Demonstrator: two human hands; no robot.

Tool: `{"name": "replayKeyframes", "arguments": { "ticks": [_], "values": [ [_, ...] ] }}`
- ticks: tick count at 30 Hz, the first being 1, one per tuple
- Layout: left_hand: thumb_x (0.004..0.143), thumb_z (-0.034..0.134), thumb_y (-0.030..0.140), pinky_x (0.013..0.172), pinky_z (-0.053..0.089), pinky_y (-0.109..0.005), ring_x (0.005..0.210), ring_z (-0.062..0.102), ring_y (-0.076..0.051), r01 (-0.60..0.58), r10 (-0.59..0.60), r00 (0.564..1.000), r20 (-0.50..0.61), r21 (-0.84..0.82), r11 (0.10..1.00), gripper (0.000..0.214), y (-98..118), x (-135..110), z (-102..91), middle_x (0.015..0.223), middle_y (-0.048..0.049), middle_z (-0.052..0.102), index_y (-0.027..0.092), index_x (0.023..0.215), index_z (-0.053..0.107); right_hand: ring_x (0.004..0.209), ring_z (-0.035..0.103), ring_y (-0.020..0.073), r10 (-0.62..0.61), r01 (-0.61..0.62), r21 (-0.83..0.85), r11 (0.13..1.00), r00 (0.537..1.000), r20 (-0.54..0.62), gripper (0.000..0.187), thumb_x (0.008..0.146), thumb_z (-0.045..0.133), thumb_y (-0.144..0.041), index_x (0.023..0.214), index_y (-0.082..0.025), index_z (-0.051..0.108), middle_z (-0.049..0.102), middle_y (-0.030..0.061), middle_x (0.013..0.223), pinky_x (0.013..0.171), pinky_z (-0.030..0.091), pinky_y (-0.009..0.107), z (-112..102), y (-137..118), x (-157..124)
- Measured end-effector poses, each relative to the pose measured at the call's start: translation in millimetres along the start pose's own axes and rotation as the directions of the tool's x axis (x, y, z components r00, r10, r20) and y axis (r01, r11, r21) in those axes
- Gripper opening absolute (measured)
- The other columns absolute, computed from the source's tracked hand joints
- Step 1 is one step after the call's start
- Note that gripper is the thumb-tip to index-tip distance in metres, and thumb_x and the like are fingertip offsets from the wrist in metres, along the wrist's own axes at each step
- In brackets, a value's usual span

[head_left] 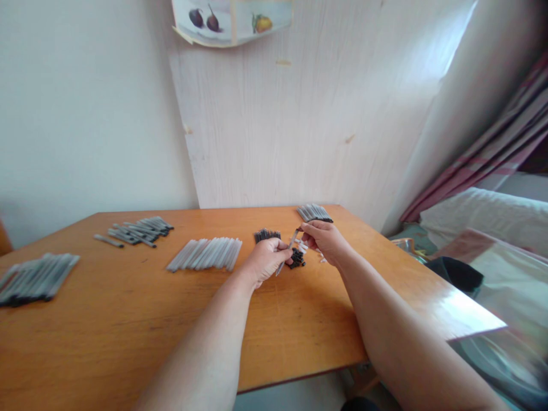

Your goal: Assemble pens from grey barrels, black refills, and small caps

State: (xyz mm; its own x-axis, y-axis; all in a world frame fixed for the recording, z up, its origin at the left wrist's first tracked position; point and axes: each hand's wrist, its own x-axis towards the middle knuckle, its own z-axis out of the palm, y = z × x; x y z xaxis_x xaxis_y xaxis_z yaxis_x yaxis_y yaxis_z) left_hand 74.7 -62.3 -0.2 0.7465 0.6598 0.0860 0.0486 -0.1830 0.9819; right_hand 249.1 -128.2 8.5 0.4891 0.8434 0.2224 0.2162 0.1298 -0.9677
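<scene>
Left hand (269, 260) and right hand (323, 237) both pinch one slim tube (293, 238) close by the black pieces (296, 260) — should either grip slip, it could drop and scatter that loose little pile.

A picture (244, 37) hangs at 12 o'clock on a pale board (295, 137), showing 2 dark fruits (196, 18) and 1 yellow fruit (264, 23). The bare wall (85, 103) lies at 10 o'clock. A striped pink curtain (475, 157) slants between 2 and 3 o'clock; white cloth (505, 206) spreads at 3, a black container (458, 277) between 3 and 4.
</scene>
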Motion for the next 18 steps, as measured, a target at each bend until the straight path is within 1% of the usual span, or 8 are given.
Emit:
{"name": "replayKeyframes", "arguments": {
  "ticks": [2, 4, 6, 8, 9, 11, 13, 18],
  "values": [
    [0.074, 0.066, 0.032, 0.061, 0.039, -0.025, 0.065, 0.059, -0.014, 0.003, -0.003, 1.0, -0.022, -0.024, 1.0, 0.019, -2, 2, -1.2, 0.071, -0.0051, 0.069, 0.015, 0.079, 0.061, 0.043, 0.04, 0.0071, 0.002, -0.008, -0.097, 0.995, 0.998, -0.068, 0.03, 0.075, 0.06, -0.045, 0.072, -0.016, 0.059, 0.058, 0.0004, 0.057, 0.041, 0.028, 0.022, -4, 3, 3],
    [0.073, 0.066, 0.033, 0.061, 0.039, -0.025, 0.065, 0.059, -0.014, 0.001, -0.003, 0.999, -0.053, -0.041, 0.999, 0.02, -3, 3, -2.8, 0.072, -0.0052, 0.069, 0.015, 0.08, 0.061, 0.045, 0.04, 0.008, -0.017, -0.019, -0.265, 0.964, 0.991, -0.132, 0.026, 0.075, 0.059, -0.042, 0.071, -0.016, 0.061, 0.058, 0.0001, 0.057, 0.044, 0.029, 0.022, -8, 8, 7],
    [0.073, 0.067, 0.034, 0.061, 0.039, -0.024, 0.064, 0.058, -0.013, -0.015, 0.01, 0.997, -0.081, -0.054, 0.998, 0.021, -4, 5, -4.7, 0.071, -0.0051, 0.069, 0.015, 0.079, 0.061, 0.051, 0.046, 0.0102, -0.065, -0.014, -0.468, 0.883, 0.986, -0.154, 0.022, 0.074, 0.058, -0.037, 0.07, -0.016, 0.064, 0.059, 0.0008, 0.059, 0.048, 0.032, 0.023, -13, 16, 13],
    [0.072, 0.067, 0.034, 0.061, 0.039, -0.025, 0.063, 0.057, -0.013, -0.032, 0.024, 0.994, -0.11, -0.07, 0.997, 0.02, -5, 7, -6.7, 0.07, -0.0051, 0.068, 0.015, 0.077, 0.061, 0.06, 0.052, 0.0131, -0.085, -0.03, -0.649, 0.76, 0.986, -0.145, 0.018, 0.072, 0.059, -0.033, 0.071, -0.017, 0.067, 0.062, 0.0023, 0.063, 0.053, 0.034, 0.024, -16, 23, 17],
    [0.072, 0.067, 0.034, 0.061, 0.04, -0.025, 0.063, 0.057, -0.013, -0.035, 0.024, 0.992, -0.123, -0.083, 0.996, 0.02, -5, 8, -7.6, 0.07, -0.0051, 0.068, 0.015, 0.077, 0.061, 0.063, 0.054, 0.0144, -0.069, -0.048, -0.711, 0.701, 0.988, -0.136, 0.017, 0.072, 0.059, -0.032, 0.073, -0.017, 0.068, 0.064, 0.0031, 0.065, 0.054, 0.034, 0.024, -17, 26, 19],
    [0.071, 0.068, 0.033, 0.061, 0.04, -0.025, 0.062, 0.058, -0.013, -0.025, 0.007, 0.989, -0.146, -0.122, 0.992, 0.02, -6, 10, -9.2, 0.069, -0.0054, 0.069, 0.015, 0.078, 0.061, 0.067, 0.057, 0.0161, -0.015, -0.087, -0.791, 0.606, 0.993, -0.12, 0.016, 0.072, 0.06, -0.031, 0.076, -0.019, 0.071, 0.066, 0.0046, 0.071, 0.056, 0.035, 0.025, -18, 31, 20],
    [0.07, 0.069, 0.032, 0.061, 0.04, -0.025, 0.061, 0.059, -0.013, -0.006, -0.021, 0.987, -0.162, -0.164, 0.986, 0.02, -7, 12, -10.4, 0.068, -0.0056, 0.069, 0.016, 0.079, 0.062, 0.069, 0.059, 0.0169, 0.035, -0.109, -0.833, 0.542, 0.994, -0.107, 0.016, 0.072, 0.061, -0.03, 0.08, -0.02, 0.072, 0.068, 0.0058, 0.076, 0.058, 0.036, 0.025, -17, 34, 20],
    [0.071, 0.068, 0.031, 0.059, 0.038, -0.024, 0.059, 0.059, -0.013, 0.013, -0.048, 0.979, -0.199, -0.173, 0.985, 0.019, -6, 13, -11.9, 0.068, -0.0059, 0.07, 0.016, 0.081, 0.062, 0.076, 0.061, 0.0181, 0.072, -0.097, -0.886, 0.453, 0.995, -0.072, 0.018, 0.074, 0.061, -0.03, 0.083, -0.021, 0.073, 0.07, 0.0079, 0.084, 0.06, 0.036, 0.025, -15, 36, 18]
  ]
}}
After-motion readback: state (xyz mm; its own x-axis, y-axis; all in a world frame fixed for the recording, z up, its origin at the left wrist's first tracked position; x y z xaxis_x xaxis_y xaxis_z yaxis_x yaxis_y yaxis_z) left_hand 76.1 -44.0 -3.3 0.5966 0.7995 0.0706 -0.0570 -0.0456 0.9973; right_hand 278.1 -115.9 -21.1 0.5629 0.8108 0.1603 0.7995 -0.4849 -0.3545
